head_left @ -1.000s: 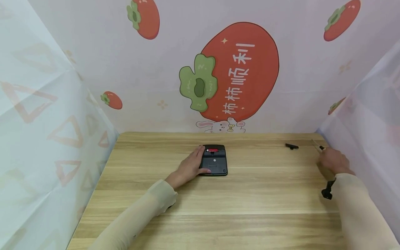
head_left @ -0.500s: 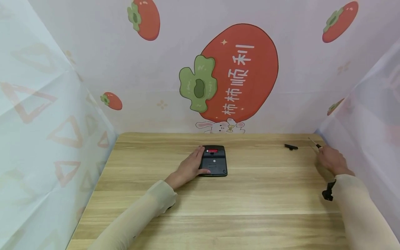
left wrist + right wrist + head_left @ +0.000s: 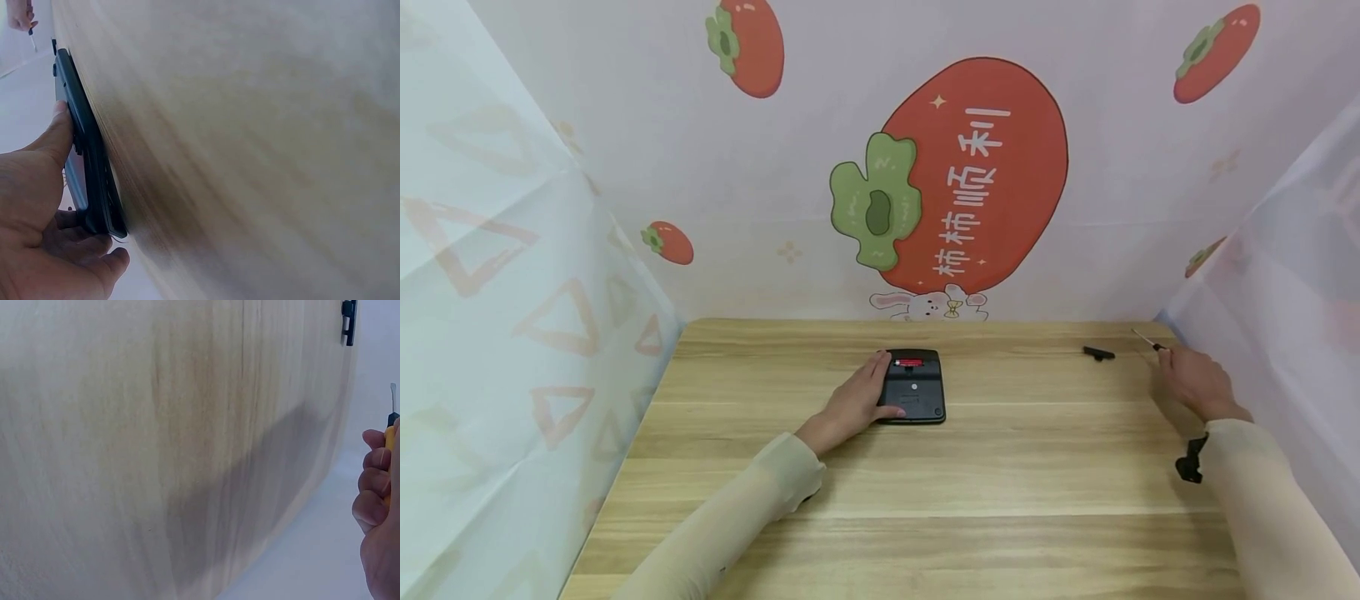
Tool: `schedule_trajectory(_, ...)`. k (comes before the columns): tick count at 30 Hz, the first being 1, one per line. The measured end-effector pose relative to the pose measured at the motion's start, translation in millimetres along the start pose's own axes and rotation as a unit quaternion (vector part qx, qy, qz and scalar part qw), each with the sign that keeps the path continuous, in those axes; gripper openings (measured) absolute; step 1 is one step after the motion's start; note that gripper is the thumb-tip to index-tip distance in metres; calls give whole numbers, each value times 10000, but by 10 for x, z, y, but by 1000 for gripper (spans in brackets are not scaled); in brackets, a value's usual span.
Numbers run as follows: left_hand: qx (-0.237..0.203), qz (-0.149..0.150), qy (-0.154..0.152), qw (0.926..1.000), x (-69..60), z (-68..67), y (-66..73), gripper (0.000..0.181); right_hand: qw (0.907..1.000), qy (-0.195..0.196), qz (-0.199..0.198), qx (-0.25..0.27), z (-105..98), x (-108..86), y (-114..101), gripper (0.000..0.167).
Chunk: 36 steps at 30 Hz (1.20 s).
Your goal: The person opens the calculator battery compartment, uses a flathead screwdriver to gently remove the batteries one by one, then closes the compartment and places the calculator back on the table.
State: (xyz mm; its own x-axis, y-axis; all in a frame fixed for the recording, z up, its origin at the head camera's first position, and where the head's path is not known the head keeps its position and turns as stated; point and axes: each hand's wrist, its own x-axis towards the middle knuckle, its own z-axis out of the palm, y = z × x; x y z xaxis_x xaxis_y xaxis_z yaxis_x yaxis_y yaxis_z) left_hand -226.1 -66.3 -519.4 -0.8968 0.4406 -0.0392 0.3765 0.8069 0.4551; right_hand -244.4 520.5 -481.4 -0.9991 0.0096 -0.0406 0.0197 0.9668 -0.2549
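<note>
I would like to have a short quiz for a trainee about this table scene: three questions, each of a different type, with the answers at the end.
1. Fill the gap: in the head view, the small black piece lies between the black device and the ____ grip.

2. True or false: the red battery lies on the tabletop, outside the black device.

3. Choose one. The right grip holds:
A) the red battery
B) a screwdriver
C) the small black piece

Key
1. right
2. False: the red battery sits in the black device.
3. B
</note>
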Motion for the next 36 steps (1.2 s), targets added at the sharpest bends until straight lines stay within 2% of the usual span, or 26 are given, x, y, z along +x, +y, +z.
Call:
schedule_trajectory(9, 22, 65, 33, 10000, -1, 13, -9, 105, 9989, 444, -171, -41, -11, 11, -90, 49)
schedule_trajectory(22, 80, 123, 61, 9999, -9, 4, -9, 106, 9949, 881, -453, -183, 17, 67, -197, 47)
schedule_trajectory(28, 66, 106, 51, 9999, -11, -3, -5, 106, 9927, 922, -728, -278, 7, 76, -269, 46)
schedule_trajectory(36, 66, 85, 56, 9999, -10, 6, -4, 105, 9908, 993, -863, -324, 1, 75, -346, 41)
